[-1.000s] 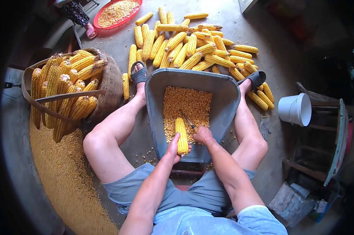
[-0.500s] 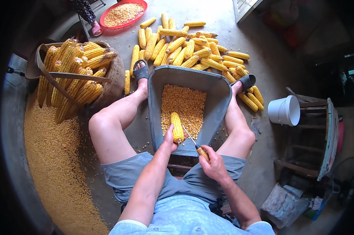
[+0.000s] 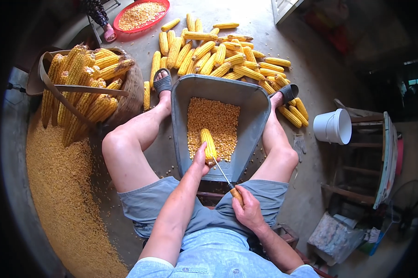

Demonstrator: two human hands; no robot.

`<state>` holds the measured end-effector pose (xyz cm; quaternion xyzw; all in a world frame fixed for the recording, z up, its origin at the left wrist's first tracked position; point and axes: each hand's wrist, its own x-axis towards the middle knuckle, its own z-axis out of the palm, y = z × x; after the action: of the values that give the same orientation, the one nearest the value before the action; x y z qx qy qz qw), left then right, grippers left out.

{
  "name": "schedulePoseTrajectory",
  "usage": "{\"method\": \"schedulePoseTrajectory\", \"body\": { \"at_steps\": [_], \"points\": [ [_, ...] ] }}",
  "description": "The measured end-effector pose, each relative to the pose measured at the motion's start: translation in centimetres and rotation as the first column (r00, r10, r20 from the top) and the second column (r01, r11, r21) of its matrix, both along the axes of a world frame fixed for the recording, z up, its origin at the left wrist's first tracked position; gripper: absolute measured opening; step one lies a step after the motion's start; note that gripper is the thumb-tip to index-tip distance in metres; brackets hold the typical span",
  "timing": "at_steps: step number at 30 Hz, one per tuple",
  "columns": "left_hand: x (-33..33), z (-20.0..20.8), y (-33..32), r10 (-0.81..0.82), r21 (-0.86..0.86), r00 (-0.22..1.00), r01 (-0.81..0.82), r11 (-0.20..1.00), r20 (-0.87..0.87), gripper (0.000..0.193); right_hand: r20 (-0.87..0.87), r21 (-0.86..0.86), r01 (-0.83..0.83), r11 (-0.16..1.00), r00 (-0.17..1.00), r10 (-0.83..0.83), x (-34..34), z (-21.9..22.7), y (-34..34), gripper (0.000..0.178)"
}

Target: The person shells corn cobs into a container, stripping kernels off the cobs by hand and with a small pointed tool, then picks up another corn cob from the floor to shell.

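My left hand (image 3: 202,160) is closed around the lower end of a yellow ear of corn (image 3: 208,142), which points away from me over a grey metal scoop-shaped bin (image 3: 251,120). Loose corn kernels (image 3: 213,121) cover part of the bin's floor. In my right hand (image 3: 247,208), close to my lap, is a screwdriver (image 3: 224,173) with a thin metal shaft and a brown handle. Its shaft slants up to the near end of the ear, and the tip meets or lies right beside that end; I cannot tell which.
Several ears (image 3: 204,51) lie piled on the floor beyond the bin. At left, a handled basket (image 3: 130,88) of ears stands by a large kernel heap (image 3: 61,185). A red tray (image 3: 160,18) of kernels is by another person's foot (image 3: 109,34). Right: white bucket (image 3: 327,126), wooden chair (image 3: 380,157).
My right hand has drawn back toward my lap, and the screwdriver's tip has shifted from alongside the ear to its near end. My left hand keeps its hold; the view has shifted slightly.
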<state>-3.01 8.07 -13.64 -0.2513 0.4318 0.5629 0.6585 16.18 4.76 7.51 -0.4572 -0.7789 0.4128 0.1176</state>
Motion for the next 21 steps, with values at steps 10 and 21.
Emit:
{"method": "schedulePoseTrajectory", "body": {
  "at_steps": [10, 21],
  "points": [
    [-0.3, -2.0, -0.5, 0.004, 0.165, 0.995, -0.020, 0.986, 0.097, 0.036, -0.013, -0.069, 0.069, 0.995, 0.997, -0.070, -0.1, -0.6, 0.2, 0.036],
    [-0.1, -1.6, -0.4, 0.012, 0.081, 0.999, -0.015, 0.997, 0.043, 0.039, -0.010, -0.163, 0.182, 0.970, 0.982, -0.187, 0.3, -2.2, 0.1, 0.033]
  ]
}}
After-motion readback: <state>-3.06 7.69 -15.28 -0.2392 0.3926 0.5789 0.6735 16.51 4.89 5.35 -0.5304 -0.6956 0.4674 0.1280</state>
